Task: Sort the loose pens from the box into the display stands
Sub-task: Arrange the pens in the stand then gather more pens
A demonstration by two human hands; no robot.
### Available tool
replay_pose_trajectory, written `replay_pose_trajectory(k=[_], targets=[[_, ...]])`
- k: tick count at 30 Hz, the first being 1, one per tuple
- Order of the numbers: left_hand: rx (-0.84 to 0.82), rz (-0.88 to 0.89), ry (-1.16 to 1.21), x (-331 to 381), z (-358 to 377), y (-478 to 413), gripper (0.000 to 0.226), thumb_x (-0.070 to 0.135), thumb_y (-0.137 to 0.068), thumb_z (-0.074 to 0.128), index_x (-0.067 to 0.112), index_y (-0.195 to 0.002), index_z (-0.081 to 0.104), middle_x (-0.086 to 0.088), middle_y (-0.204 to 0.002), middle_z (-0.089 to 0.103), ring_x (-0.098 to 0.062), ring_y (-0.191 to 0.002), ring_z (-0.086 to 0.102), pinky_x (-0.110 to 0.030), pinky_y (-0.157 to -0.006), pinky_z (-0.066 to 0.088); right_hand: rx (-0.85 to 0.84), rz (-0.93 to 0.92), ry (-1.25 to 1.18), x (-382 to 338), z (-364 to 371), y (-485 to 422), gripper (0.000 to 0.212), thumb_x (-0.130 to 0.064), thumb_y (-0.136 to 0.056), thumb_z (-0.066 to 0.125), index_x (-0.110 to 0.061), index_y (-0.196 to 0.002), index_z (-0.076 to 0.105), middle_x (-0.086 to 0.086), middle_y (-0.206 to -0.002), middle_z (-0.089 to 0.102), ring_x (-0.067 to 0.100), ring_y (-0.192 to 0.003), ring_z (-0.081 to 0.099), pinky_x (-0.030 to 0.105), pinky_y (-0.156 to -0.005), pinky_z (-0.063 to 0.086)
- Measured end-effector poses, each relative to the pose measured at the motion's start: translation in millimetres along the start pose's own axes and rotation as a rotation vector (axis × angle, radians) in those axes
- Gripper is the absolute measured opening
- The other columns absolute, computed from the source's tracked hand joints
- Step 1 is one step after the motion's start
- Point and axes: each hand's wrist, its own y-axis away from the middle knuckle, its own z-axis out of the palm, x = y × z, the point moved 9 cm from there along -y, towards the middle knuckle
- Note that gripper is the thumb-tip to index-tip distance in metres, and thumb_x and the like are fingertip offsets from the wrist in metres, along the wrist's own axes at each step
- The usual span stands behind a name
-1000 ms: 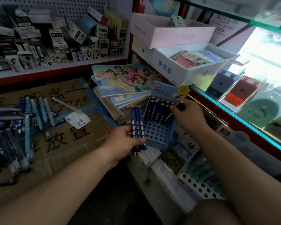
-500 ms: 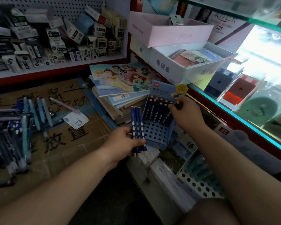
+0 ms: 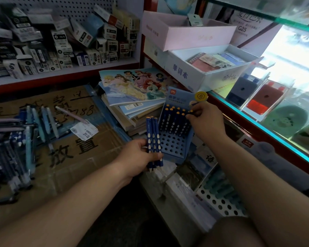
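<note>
Gripping a bundle of dark-blue pens (image 3: 152,138), L hand (image 3: 138,156) sits just left of the deli-branded display stand (image 3: 172,146) (back rows filled) while R hand (image 3: 206,121) pinches one pen (image 3: 190,111) at its top-right.

Overall light: the scene is reading dim and bluish, with its middle sitting in half-shade.
Source: daylight is pouring in at 2 o'clock through the glass showcase (image 3: 292,49), which is blowing out to white.
Glare: the showcase's teal edge is glowing from 3 toward 4 o'clock.
Shadow: the gap at 6 o'clock is sinking to near black.
Focus: the bundle of pens (image 3: 152,139) in the left grip (image 3: 139,157) is showing crisp, while the loose pens (image 3: 11,148) at 9 o'clock are smearing soft.
Distortion: the wide lens is bending the shelf (image 3: 70,73) at 10 o'clock.
</note>
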Motion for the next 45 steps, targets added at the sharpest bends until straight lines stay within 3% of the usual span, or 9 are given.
replay_pose_trajectory(k=[10, 13, 16, 19, 24, 28, 31, 37, 45], targets=[[-0.015, 0.006, -0.015, 0, 4, 2, 0.028, 0.007, -0.085, 0.078, 0.019, -0.109, 0.069, -0.007, -0.103, 0.077, -0.026, -0.095, 0.075, -0.056, -0.089, 0.058, -0.062, 0.036, 0.185, 0, 2, 3, 0.018, -0.038, -0.088, 0.076, -0.026, -0.094, 0.064, -0.004, -0.09, 0.066, 0.016, -0.086, 0.062, 0.035, -0.076, 0.052], [-0.042, 0.016, -0.019, 2, 7, 3, 0.031, 0.006, -0.086, 0.077, 0.015, -0.114, 0.067, -0.008, -0.103, 0.077, -0.026, -0.095, 0.075, -0.05, -0.087, 0.059, -0.048, -0.024, 0.019, -23, -8, 13, 0.017, -0.038, -0.092, 0.071, -0.027, -0.082, 0.063, -0.008, -0.087, 0.066, 0.012, -0.083, 0.063, 0.031, -0.069, 0.051], [-0.098, 0.019, 0.006, 3, 14, 4, 0.032, 0.002, -0.088, 0.074, 0.014, -0.117, 0.067, -0.009, -0.104, 0.077, -0.025, -0.094, 0.075, -0.036, -0.075, 0.061, -0.388, 0.012, -0.26, -43, 23, 37, 0.016, -0.04, -0.094, 0.069, -0.025, -0.091, 0.072, -0.002, -0.087, 0.073, 0.01, -0.074, 0.068, 0.028, -0.065, 0.054], [-0.143, 0.028, 0.023, 7, 22, 7, 0.031, -0.001, -0.088, 0.072, 0.014, -0.115, 0.068, -0.01, -0.105, 0.077, -0.021, -0.09, 0.075, -0.025, -0.067, 0.06, -0.56, -0.094, -0.17, -55, 41, 51, 0.015, -0.034, -0.094, 0.07, -0.02, -0.09, 0.074, 0.002, -0.079, 0.075, 0.012, -0.068, 0.068, 0.026, -0.061, 0.053], [-0.044, 0.099, -0.007, 16, 14, 5, 0.025, 0.0, -0.087, 0.074, 0.014, -0.108, 0.071, -0.008, -0.098, 0.078, -0.016, -0.081, 0.074, -0.022, -0.062, 0.057, -0.513, 0.003, -0.331, -43, 32, 43, 0.018, -0.025, -0.097, 0.068, -0.007, -0.095, 0.071, 0.009, -0.084, 0.073, 0.014, -0.07, 0.069, 0.028, -0.066, 0.06], [0.059, 0.078, 0.037, 12, 0, 3, 0.019, 0.001, -0.088, 0.074, 0.013, -0.102, 0.069, -0.012, -0.09, 0.075, -0.023, -0.078, 0.073, -0.025, -0.06, 0.059, -0.237, 0.032, -0.275, -19, 2, 18, 0.01, -0.025, -0.097, 0.067, -0.016, -0.096, 0.07, 0.006, -0.095, 0.071, 0.022, -0.084, 0.071, 0.037, -0.073, 0.062], [0.044, 0.059, 0.069, 10, -1, 2, 0.02, -0.001, -0.089, 0.072, 0.014, -0.102, 0.067, -0.014, -0.092, 0.072, -0.019, -0.073, 0.073, -0.024, -0.058, 0.059, -0.087, -0.012, -0.168, -9, -15, 9, 0.008, -0.023, -0.096, 0.067, -0.026, -0.104, 0.07, -0.006, -0.101, 0.069, 0.009, -0.089, 0.063, 0.021, -0.066, 0.047], [0.034, 0.041, 0.088, 8, 1, 2, 0.022, -0.003, -0.09, 0.071, 0.014, -0.103, 0.067, -0.014, -0.099, 0.071, -0.019, -0.073, 0.074, -0.022, -0.056, 0.057, -0.065, -0.027, -0.02, 1, -11, 6, 0.023, -0.021, -0.097, 0.064, -0.021, -0.119, 0.07, -0.002, -0.096, 0.065, 0.016, -0.087, 0.059, 0.023, -0.06, 0.038], [0.032, 0.041, 0.073, 7, 4, -1, 0.022, -0.003, -0.089, 0.071, 0.015, -0.101, 0.067, -0.017, -0.101, 0.072, -0.02, -0.076, 0.074, -0.021, -0.057, 0.056, -0.048, -0.013, -0.004, 5, -11, 3, 0.023, -0.018, -0.096, 0.067, -0.02, -0.119, 0.069, -0.004, -0.094, 0.062, 0.01, -0.081, 0.055, 0.018, -0.059, 0.036]])
